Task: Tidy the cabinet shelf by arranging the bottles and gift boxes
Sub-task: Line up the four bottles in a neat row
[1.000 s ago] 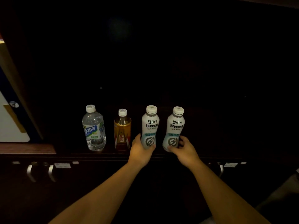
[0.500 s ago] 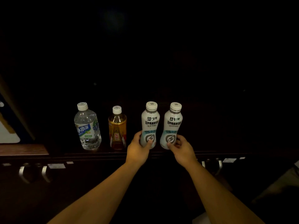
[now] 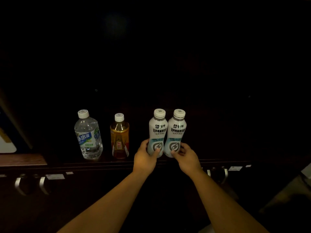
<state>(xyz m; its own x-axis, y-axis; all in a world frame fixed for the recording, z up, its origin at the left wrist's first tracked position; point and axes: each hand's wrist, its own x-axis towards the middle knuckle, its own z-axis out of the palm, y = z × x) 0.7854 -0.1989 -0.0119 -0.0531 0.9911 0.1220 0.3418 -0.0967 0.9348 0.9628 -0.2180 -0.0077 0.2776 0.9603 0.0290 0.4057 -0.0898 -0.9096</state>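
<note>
On the dark cabinet shelf (image 3: pixel 168 161), a clear water bottle (image 3: pixel 88 135) and amber tea bottle (image 3: pixel 119 137) stand apart. The left hand (image 3: pixel 144 157) grips one white drink bottle (image 3: pixel 157 133), the right hand (image 3: pixel 186 157) its touching twin (image 3: pixel 175 133). Low grips near the front edge could tip either.

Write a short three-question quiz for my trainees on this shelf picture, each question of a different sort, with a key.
1. True or false: the left hand and the right hand each grip a white bottle.
2. How many bottles stand on the shelf?
3. Which bottle stands farthest left? A) the amber tea bottle B) the clear water bottle C) the left white bottle

Key
1. True: the right hand holds the right white bottle, the left hand its twin, and the two bottles touch.
2. Four.
3. B.
</note>
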